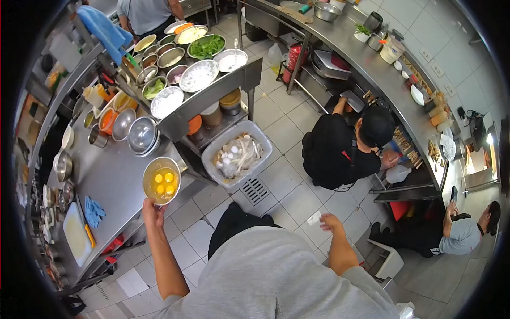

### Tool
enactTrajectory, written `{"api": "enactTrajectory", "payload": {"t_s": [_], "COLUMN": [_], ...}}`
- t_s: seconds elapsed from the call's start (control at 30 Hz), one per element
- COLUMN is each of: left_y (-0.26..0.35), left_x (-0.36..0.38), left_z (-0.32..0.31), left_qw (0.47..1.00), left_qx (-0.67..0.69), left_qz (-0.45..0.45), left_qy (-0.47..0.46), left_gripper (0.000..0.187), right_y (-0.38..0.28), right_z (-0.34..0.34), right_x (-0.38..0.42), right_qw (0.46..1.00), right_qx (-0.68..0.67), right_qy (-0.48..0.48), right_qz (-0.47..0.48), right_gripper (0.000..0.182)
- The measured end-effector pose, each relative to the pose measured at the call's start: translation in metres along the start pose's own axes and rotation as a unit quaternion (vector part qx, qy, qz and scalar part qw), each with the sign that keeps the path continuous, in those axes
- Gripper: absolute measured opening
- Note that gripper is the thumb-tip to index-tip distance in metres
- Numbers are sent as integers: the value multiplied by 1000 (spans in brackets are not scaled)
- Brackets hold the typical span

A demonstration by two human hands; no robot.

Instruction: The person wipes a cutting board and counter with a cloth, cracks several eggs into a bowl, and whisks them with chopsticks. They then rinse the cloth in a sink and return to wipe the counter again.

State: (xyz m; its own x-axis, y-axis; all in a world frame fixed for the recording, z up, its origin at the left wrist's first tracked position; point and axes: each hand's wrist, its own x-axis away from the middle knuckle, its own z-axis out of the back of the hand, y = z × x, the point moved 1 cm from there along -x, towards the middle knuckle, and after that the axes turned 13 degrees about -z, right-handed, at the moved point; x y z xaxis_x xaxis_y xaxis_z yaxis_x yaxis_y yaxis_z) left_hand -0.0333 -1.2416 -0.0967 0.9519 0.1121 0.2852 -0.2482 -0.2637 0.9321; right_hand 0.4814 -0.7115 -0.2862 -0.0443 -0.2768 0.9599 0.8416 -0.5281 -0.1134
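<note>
My left hand (pixel 154 213) grips the rim of a metal bowl (pixel 150 183) at the edge of the left counter. Several raw egg yolks (pixel 164 182) lie in the bowl. Over the floor at the right, my right hand (pixel 331 222) has its fingers curled, with a small white piece (pixel 314 218) just beside the fingertips. Whether the fingers touch that piece I cannot tell. Between the counter and the floor drain stands a grey bin (pixel 210 169) with eggshells and other scraps inside.
On the left counter (pixel 114 181) are a cutting board (pixel 77 234), an orange-handled knife (pixel 89 234), a blue cloth (pixel 94 212) and stacked bowls (pixel 142 134). A person in black (pixel 334 143) crouches by the right counter (pixel 366 69). Another person (pixel 461 234) sits at far right; a third (pixel 150 16) stands at the top.
</note>
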Motion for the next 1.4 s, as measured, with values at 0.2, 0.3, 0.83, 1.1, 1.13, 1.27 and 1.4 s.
{"api": "enactTrajectory", "payload": {"t_s": [0.2,0.3,0.83,1.1,1.13,1.27,1.4], "left_y": [45,57,87,77,72,64,57], "left_x": [26,22,-56,-84,-88,-91,-106], "left_z": [-54,-90,-267,-361,-374,-446,-514], "left_qw": [995,992,982,968,965,947,923], "left_qx": [44,81,157,187,188,194,220], "left_qz": [-12,-37,-106,-135,-143,-172,-170], "left_qy": [-85,-86,-15,103,111,191,267], "left_gripper": [36,36,46,45,44,43,45], "right_y": [-201,-279,-535,-780,-809,-924,-1003], "right_z": [-50,-65,-35,-97,-108,-150,-170], "right_x": [40,49,41,0,2,4,-8], "right_qw": [978,961,962,930,930,866,836], "right_qx": [94,133,156,199,197,349,441], "right_qy": [-45,-54,-71,-124,-131,-159,-179], "right_qz": [180,235,212,284,280,321,275], "right_gripper": [44,42,42,47,45,41,36]}}
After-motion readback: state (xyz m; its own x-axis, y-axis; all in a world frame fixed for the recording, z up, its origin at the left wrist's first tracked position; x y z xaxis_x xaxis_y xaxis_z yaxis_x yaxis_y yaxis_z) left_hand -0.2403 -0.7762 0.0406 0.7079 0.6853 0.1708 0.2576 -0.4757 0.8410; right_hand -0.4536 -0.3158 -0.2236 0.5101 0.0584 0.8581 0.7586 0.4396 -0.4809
